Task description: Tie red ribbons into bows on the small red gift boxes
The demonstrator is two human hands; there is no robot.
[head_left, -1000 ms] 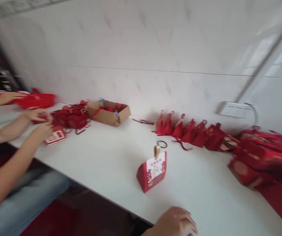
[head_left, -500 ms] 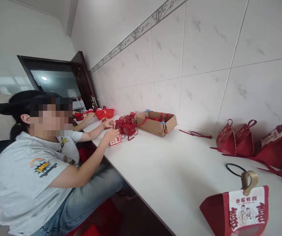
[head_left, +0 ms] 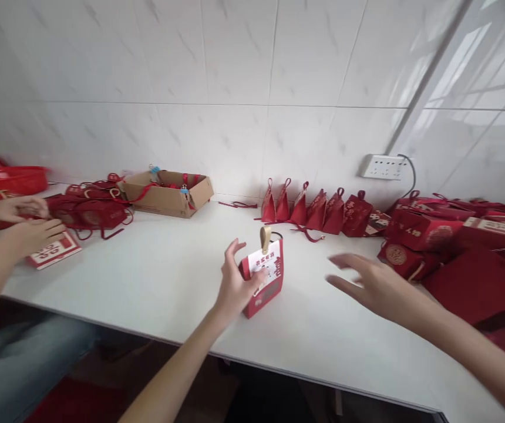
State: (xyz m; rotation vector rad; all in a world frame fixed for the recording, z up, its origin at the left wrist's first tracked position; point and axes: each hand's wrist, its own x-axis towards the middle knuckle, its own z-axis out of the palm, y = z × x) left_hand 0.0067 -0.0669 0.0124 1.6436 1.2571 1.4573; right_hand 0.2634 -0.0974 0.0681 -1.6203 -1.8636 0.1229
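A red gift box [head_left: 272, 289] with a white printed label and a gold loop handle stands upright on the white table [head_left: 155, 276]. Its left side is in my left hand [head_left: 236, 285], the thumb across the label and the fingers behind. My right hand [head_left: 369, 282], a little blurred, hovers right of the box. Its fingers and thumb are apart and nothing is between them. By the wall, a row of small red boxes [head_left: 300, 202] with loop handles stands beyond the held box.
Piled red boxes [head_left: 428, 229] fill the right side below a power strip [head_left: 387, 167]. An open cardboard carton [head_left: 164, 200] stands by the wall. At left, a co-worker's hands [head_left: 27, 229] hold a red-and-white box [head_left: 56, 249], near a red basket [head_left: 14, 179].
My view has swung right, from the co-worker to the table before me. Both my hands have come into view, the left now holding the box that stood alone.
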